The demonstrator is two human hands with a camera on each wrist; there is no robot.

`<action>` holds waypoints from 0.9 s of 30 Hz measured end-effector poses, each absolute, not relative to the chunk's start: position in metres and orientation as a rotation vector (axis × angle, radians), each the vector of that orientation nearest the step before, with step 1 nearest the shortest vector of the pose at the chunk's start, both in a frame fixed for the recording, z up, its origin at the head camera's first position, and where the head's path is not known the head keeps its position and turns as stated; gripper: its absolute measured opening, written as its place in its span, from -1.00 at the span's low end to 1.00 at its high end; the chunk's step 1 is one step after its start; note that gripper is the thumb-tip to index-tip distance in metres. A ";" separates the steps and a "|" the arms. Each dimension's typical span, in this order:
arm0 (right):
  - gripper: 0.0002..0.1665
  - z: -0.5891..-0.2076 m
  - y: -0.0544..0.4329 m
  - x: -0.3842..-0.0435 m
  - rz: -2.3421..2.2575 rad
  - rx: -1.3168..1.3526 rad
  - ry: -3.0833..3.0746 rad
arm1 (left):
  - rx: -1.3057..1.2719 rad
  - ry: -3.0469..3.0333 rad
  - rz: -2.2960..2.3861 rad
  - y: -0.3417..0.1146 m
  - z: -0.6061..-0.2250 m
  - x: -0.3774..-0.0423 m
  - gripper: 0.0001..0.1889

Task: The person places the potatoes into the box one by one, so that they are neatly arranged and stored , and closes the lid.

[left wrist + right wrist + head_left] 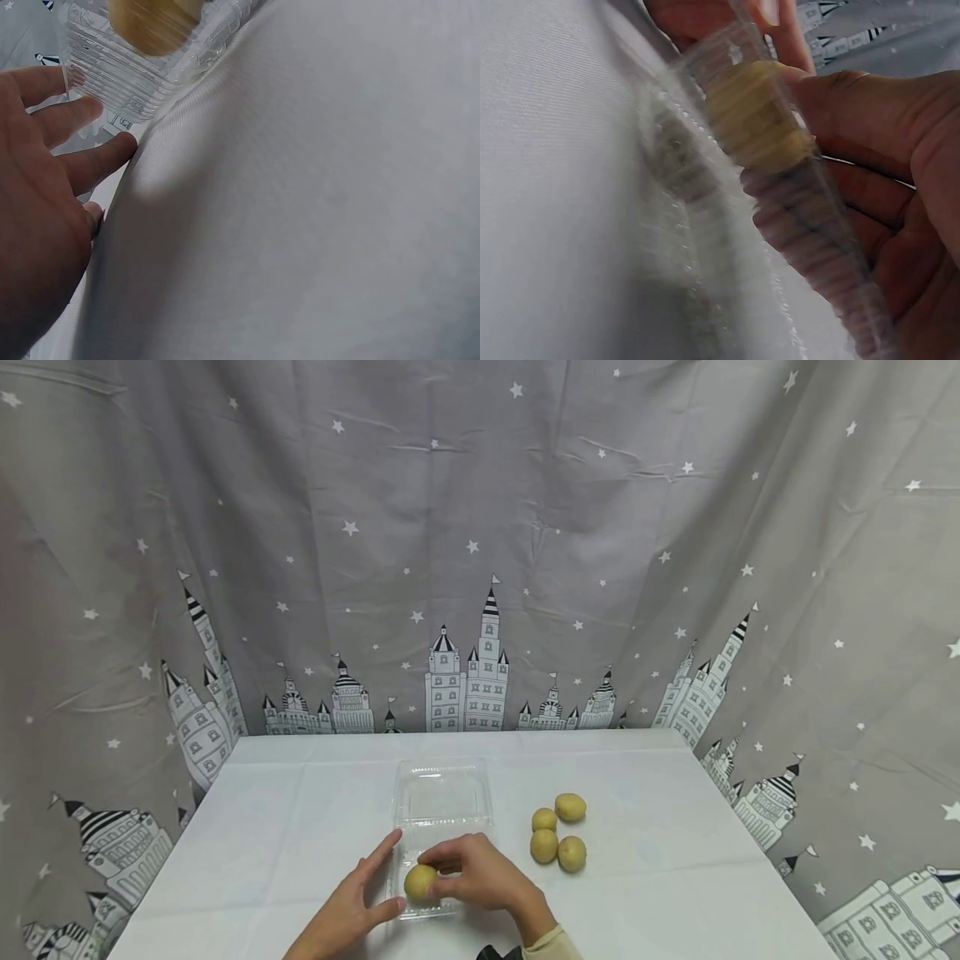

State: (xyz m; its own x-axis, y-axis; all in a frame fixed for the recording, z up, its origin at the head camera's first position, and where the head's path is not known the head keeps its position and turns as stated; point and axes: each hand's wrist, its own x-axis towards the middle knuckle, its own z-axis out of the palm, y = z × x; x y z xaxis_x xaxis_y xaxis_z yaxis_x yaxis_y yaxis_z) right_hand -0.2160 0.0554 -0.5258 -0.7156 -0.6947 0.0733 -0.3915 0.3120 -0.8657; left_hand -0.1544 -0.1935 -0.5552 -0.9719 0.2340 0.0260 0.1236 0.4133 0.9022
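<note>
A clear plastic clamshell container (441, 795) lies opened out on the table, its lid folded back away from me. My right hand (487, 872) pinches a small yellow potato (420, 883) between thumb and fingers inside the near half. In the right wrist view that potato (756, 116) shows through the clear wall. At the container's left side is my left hand (347, 902), thumb and index finger spread along the edge. The left wrist view has its extended fingers (101, 161) right by the ribbed plastic wall (124, 79).
To the right of the container, several more potatoes (543, 846) sit in a loose cluster on the white tablecloth (675, 827). Behind the table's far edge hangs a grey curtain (450, 485) printed with stars and castles.
</note>
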 end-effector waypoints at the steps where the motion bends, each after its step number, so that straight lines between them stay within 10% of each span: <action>1: -0.57 -0.526 0.054 -0.216 -1.361 -0.974 2.258 | 0.325 2.552 1.626 -0.193 -0.556 -0.154 -0.02; 27: -0.66 -0.536 0.045 -0.220 -1.323 -0.982 2.182 | 0.372 2.588 1.630 -0.194 -0.556 -0.153 -0.06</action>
